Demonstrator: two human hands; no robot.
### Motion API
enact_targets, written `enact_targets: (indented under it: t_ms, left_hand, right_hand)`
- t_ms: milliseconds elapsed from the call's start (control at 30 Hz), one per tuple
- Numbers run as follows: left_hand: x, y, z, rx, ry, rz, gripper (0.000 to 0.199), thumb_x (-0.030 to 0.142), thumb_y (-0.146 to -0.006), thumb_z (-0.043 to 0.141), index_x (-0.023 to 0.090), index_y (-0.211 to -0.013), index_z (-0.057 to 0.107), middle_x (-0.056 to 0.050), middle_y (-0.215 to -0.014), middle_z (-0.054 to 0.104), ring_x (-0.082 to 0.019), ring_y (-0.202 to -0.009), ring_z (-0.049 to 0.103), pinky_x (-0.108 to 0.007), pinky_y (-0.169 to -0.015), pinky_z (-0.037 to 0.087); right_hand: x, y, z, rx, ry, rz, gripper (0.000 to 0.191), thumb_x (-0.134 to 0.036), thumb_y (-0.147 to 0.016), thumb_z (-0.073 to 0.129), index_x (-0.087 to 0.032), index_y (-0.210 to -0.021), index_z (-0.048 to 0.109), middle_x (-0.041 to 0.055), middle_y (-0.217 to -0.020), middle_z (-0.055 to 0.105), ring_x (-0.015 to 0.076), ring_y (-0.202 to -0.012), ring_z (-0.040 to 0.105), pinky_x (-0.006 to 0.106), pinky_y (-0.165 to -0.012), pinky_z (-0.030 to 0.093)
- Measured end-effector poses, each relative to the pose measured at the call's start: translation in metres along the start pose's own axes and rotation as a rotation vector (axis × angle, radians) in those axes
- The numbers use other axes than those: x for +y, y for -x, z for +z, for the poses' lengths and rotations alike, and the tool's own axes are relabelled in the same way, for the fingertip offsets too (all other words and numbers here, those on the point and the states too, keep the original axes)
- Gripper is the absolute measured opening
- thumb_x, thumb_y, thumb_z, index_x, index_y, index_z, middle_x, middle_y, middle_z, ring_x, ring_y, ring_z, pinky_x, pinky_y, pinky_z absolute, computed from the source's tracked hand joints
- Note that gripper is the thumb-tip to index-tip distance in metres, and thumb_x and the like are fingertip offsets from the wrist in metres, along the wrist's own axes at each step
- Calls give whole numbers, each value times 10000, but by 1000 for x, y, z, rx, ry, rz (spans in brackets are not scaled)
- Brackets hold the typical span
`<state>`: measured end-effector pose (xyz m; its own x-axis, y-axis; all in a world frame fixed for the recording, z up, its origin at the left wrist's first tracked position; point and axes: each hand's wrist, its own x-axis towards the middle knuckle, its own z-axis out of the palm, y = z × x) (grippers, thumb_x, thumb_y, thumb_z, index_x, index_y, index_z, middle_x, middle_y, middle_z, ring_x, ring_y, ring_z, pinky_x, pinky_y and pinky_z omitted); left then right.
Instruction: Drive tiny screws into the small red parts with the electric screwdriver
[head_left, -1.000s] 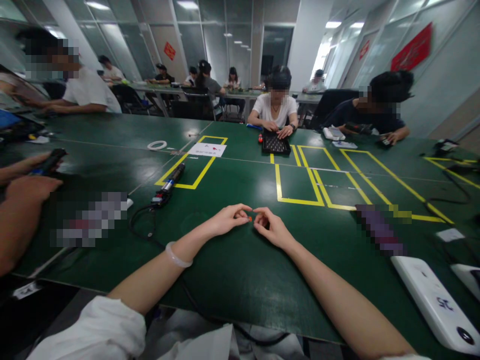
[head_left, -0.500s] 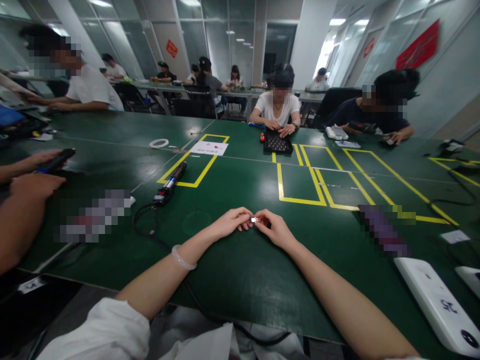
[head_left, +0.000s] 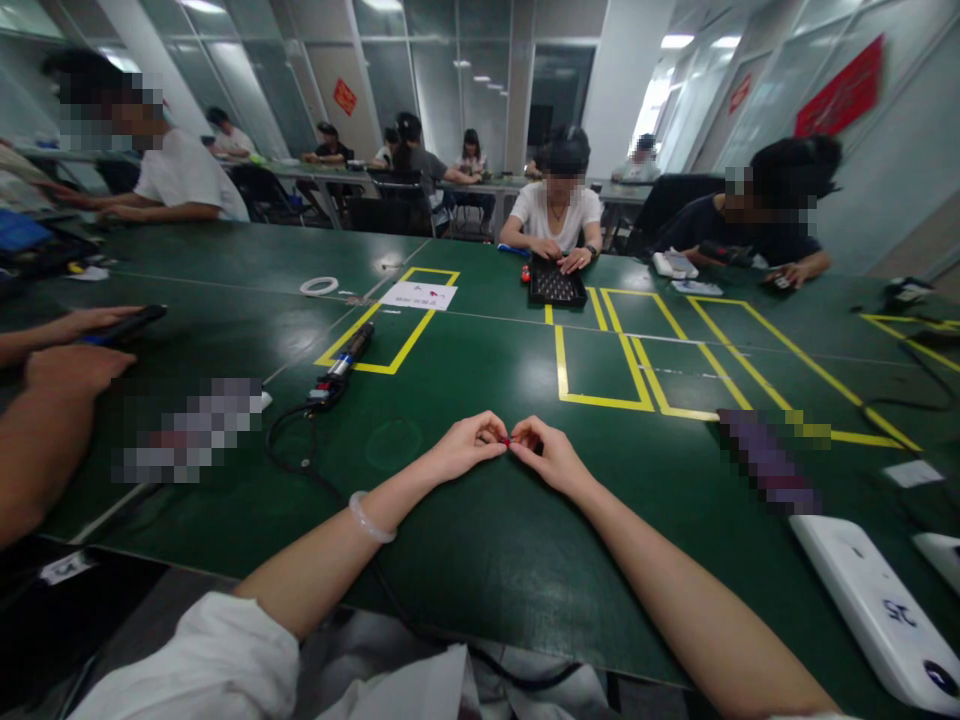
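Between the fingertips of both hands is a tiny red piece (head_left: 508, 441), too small to tell its kind. My left hand (head_left: 471, 444) pinches it from the left, thumb and fingers closed. From the other side my right hand (head_left: 549, 453) pinches it too, its fingertips almost meeting those of the left. Most of the piece is hidden by the fingers. Both hands are held over the green table (head_left: 480, 560) near its front. Beyond my left hand lies a black and silver cylindrical tool (head_left: 341, 368) with a cable.
A white numbered device (head_left: 870, 600) lies at the right edge. Yellow tape (head_left: 605, 404) marks rectangles on the table; a paper sheet (head_left: 418, 296) lies farther back. Opposite, a person works over a black tray (head_left: 556, 286). At left, another person's hands hold a dark device (head_left: 127, 326).
The small piece has turned between my fingertips: it showed a bright, shiny face before and now shows red. My left fingers have curled in more. The left neighbour's dark device has shifted slightly right.
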<state>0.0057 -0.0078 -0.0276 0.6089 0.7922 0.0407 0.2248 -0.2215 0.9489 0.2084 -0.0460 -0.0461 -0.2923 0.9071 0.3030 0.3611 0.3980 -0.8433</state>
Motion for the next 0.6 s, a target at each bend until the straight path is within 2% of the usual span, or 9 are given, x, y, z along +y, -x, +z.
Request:
enact_targets:
  t_ms: [267, 600]
  left_hand:
    - [2, 1, 0, 10, -38, 3, 228, 297, -801, 656, 146, -962, 597, -28, -874, 630, -117, -762, 583, -232, -683, 452]
    - [7, 2, -2, -12, -122, 53, 196, 279, -823, 613, 164, -977, 577, -43, -935, 639, -141, -826, 610, -253, -715, 466]
  right_hand:
    - [1, -1, 1, 27, 3, -26, 175, -252, -837, 621, -196, -991, 560, -15, -793, 602, 115, -668, 557, 251, -655, 441]
    - [-5, -1, 0, 42, 53, -11, 97, -261, -846, 610, -193, -908, 579, 2, -807, 615, 124, -684, 553, 255, -654, 445]
